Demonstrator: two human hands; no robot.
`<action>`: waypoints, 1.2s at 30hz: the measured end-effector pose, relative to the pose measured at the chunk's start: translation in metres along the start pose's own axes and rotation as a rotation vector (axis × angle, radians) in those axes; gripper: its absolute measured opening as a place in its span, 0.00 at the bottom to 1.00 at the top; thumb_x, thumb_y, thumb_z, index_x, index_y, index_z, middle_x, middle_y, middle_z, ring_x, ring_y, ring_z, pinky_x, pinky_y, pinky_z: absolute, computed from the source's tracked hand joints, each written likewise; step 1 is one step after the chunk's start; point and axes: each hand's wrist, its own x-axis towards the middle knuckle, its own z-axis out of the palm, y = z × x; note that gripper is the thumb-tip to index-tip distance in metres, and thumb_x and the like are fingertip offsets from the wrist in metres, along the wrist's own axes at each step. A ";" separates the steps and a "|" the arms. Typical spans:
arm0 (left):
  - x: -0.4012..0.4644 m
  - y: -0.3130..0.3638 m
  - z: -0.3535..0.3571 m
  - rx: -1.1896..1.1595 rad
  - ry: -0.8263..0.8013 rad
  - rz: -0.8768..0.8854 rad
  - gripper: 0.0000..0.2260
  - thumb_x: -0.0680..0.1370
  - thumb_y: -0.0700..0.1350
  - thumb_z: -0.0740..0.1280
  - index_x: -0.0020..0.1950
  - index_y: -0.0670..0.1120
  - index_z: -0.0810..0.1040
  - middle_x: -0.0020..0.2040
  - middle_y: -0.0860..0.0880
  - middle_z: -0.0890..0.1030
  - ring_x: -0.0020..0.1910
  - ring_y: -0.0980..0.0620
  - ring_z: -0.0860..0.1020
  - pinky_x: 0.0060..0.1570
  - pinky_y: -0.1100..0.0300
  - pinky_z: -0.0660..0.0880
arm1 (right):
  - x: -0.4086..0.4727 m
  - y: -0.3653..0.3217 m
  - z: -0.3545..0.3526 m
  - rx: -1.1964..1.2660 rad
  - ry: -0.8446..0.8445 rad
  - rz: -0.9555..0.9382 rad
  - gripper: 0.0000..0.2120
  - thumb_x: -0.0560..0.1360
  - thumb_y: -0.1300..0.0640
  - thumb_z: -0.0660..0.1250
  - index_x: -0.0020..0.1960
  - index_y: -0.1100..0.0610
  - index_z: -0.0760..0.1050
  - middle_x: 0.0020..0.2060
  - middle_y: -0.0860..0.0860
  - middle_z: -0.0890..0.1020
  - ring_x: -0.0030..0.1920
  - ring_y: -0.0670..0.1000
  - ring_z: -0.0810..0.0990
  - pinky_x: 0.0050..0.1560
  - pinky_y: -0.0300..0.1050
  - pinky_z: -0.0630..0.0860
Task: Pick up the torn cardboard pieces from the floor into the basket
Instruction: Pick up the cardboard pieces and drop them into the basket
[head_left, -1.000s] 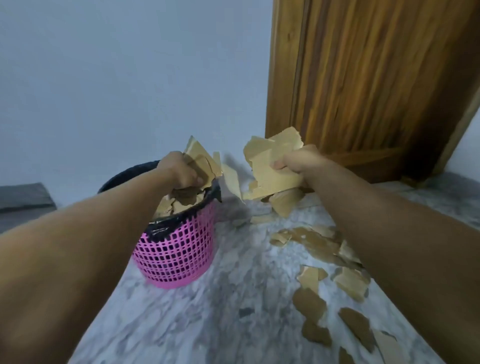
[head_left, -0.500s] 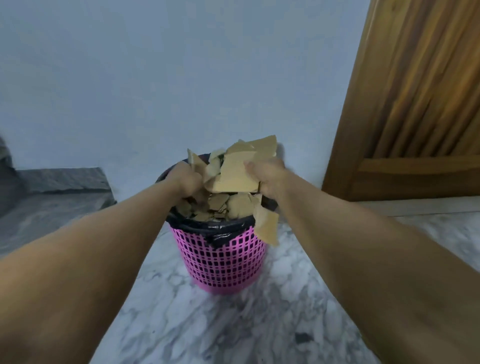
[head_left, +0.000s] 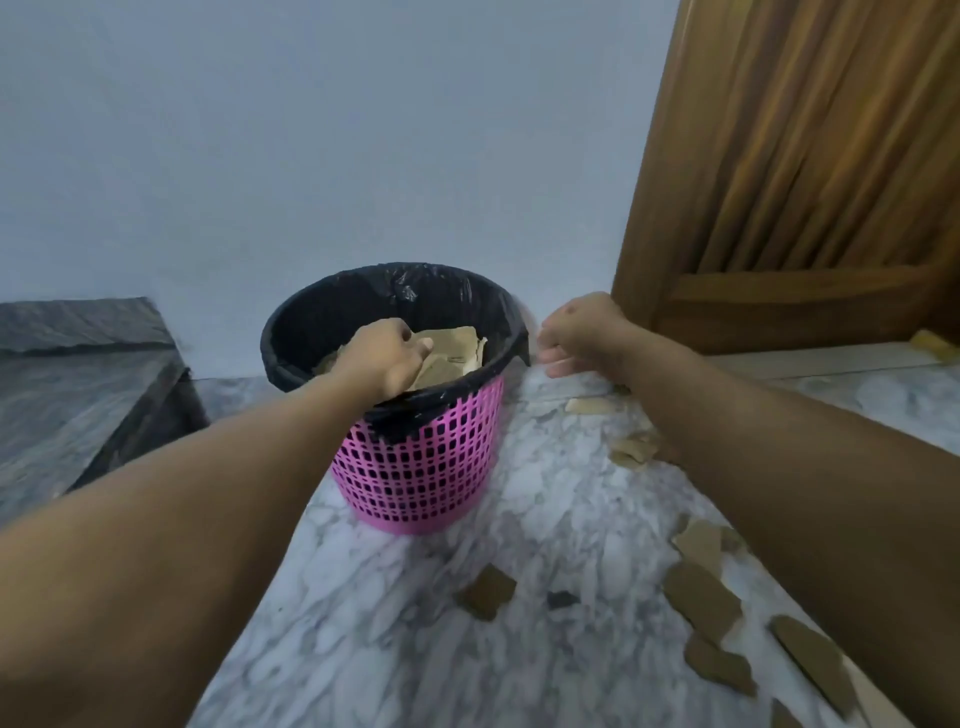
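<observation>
Pale blue wall (head_left: 311, 130), wooden door (head_left: 810, 156), grey-veined marble floor (head_left: 415, 623)

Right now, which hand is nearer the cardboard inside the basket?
Left. The left hand is inside the basket, on the cardboard; the right hand hangs outside the rim, to its right.

Pink mesh basket (head_left: 415, 467) with a black liner stands upright on the marble floor (head_left: 363, 597), tan cardboard pieces (head_left: 452, 348) piled inside; more torn pieces (head_left: 701, 597) lie scattered near right.
</observation>
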 end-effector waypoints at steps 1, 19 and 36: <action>-0.004 0.009 0.002 0.002 0.011 0.024 0.22 0.81 0.54 0.59 0.68 0.41 0.72 0.65 0.42 0.76 0.63 0.43 0.74 0.61 0.51 0.71 | -0.005 0.011 -0.010 -0.012 0.000 0.008 0.05 0.79 0.66 0.61 0.48 0.64 0.75 0.41 0.55 0.80 0.40 0.51 0.81 0.46 0.47 0.82; -0.110 0.077 0.179 0.335 -0.402 0.317 0.21 0.75 0.49 0.69 0.66 0.44 0.74 0.64 0.44 0.75 0.60 0.44 0.76 0.58 0.55 0.74 | -0.092 0.240 -0.120 -0.261 -0.056 0.334 0.16 0.74 0.60 0.73 0.59 0.65 0.76 0.54 0.60 0.80 0.51 0.57 0.81 0.51 0.55 0.81; -0.137 -0.015 0.307 0.394 -0.395 -0.103 0.18 0.78 0.44 0.61 0.67 0.41 0.64 0.63 0.37 0.67 0.63 0.38 0.64 0.59 0.46 0.70 | -0.102 0.432 -0.135 -0.754 0.114 0.422 0.26 0.74 0.47 0.68 0.64 0.62 0.68 0.59 0.63 0.74 0.59 0.63 0.74 0.54 0.52 0.72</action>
